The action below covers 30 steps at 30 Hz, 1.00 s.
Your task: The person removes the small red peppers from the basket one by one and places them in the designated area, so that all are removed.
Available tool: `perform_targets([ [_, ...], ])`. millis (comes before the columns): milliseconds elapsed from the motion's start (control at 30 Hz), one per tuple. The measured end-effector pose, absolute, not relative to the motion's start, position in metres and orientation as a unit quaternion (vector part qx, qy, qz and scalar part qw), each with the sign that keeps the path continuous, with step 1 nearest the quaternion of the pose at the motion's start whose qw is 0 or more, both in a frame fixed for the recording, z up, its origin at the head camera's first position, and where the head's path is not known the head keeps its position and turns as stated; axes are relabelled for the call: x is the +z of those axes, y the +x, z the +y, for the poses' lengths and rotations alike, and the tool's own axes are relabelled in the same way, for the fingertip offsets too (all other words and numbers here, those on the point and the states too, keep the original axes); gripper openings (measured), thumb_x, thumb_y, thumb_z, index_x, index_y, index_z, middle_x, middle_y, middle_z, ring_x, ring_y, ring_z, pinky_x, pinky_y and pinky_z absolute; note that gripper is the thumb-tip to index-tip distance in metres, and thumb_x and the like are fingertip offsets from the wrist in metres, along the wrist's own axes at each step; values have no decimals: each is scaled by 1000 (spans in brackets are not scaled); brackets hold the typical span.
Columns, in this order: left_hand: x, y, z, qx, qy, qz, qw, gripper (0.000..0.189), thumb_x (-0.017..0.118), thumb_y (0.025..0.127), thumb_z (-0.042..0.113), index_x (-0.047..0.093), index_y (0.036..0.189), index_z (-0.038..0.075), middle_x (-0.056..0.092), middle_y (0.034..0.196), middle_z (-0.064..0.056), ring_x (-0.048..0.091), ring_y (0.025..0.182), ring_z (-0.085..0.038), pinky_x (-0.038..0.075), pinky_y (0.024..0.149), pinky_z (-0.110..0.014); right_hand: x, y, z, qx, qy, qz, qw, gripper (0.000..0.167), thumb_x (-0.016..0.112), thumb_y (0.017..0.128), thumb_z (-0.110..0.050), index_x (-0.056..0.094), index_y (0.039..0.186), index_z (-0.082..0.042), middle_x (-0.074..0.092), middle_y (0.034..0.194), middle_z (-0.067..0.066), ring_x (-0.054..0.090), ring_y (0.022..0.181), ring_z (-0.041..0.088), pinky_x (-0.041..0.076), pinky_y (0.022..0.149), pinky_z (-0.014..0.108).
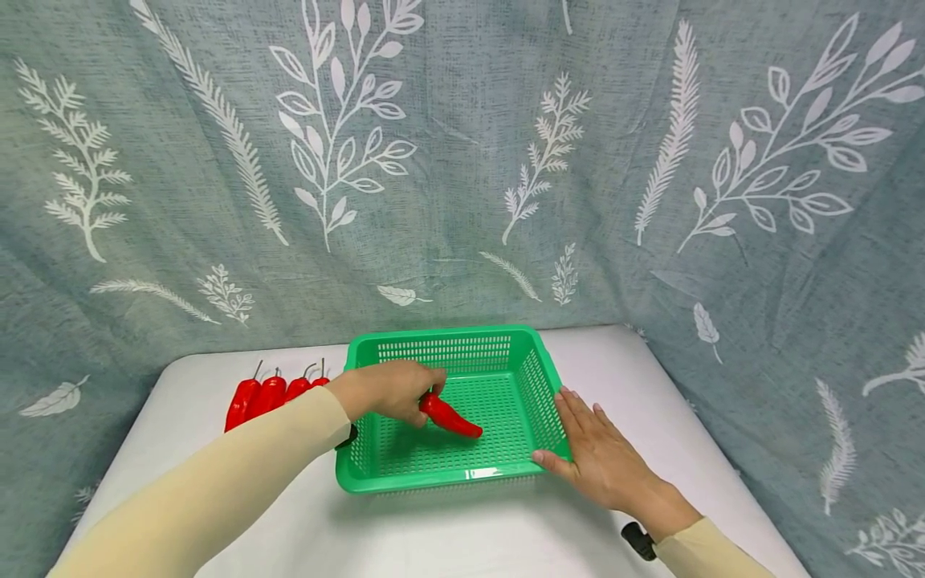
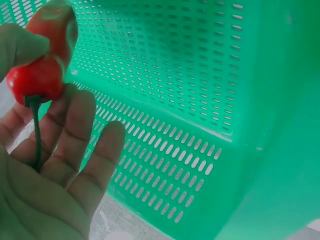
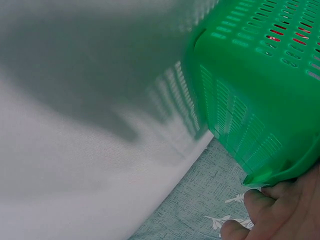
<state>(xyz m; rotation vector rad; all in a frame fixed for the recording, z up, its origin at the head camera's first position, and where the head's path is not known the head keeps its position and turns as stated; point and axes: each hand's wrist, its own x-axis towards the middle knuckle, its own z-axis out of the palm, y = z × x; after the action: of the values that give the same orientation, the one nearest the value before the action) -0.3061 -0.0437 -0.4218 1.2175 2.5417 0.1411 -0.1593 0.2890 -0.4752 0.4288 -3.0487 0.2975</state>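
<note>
In the head view a green plastic basket point(image 1: 441, 334) with slotted walls stands on the white table. My left hand point(image 1: 396, 388) reaches over its left side and pinches a red chili pepper point(image 1: 451, 417) inside it, tip toward the lower right. The left wrist view shows thumb and fingers about the chili pepper point(image 2: 42, 75), its green stem point(image 2: 37, 127) along the palm; the other fingers are spread. My right hand point(image 1: 607, 457) rests with fairly straight fingers against the basket's front right corner. Part of that hand point(image 3: 285, 210) appears beside the rim in the right wrist view.
Several red chili peppers point(image 1: 269, 393) lie side by side left of the basket, partly hidden by the left sleeve point(image 1: 217, 474). A grey-green leaf-patterned cloth point(image 1: 462, 201) hangs behind the white table point(image 1: 462, 538).
</note>
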Motion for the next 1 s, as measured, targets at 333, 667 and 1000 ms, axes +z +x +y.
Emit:
perform_targets([
  [333, -412, -300, -55, 88, 415, 897, 121, 28, 79, 86, 21, 62, 108, 23, 52, 111, 3, 59, 80, -12, 50, 73, -27, -475, -161, 288, 91, 141, -985, 32, 100, 49, 103, -69, 23, 164, 5, 23, 173, 22, 22, 161, 39, 23, 127, 63],
  [667, -405, -300, -67, 128, 404, 900, 101, 28, 79, 86, 25, 62, 108, 25, 57, 102, 7, 57, 84, -13, 48, 73, -30, -475, -160, 288, 92, 143, -985, 31, 99, 49, 103, -68, 23, 164, 6, 23, 173, 22, 21, 161, 40, 22, 127, 64],
  [1000, -404, -298, -74, 155, 385, 906, 76, 28, 78, 86, 26, 65, 110, 26, 59, 110, 3, 57, 84, -15, 50, 71, -29, -473, -160, 287, 94, 142, -985, 28, 99, 49, 103, -68, 23, 164, 6, 22, 173, 22, 21, 161, 41, 22, 127, 64],
])
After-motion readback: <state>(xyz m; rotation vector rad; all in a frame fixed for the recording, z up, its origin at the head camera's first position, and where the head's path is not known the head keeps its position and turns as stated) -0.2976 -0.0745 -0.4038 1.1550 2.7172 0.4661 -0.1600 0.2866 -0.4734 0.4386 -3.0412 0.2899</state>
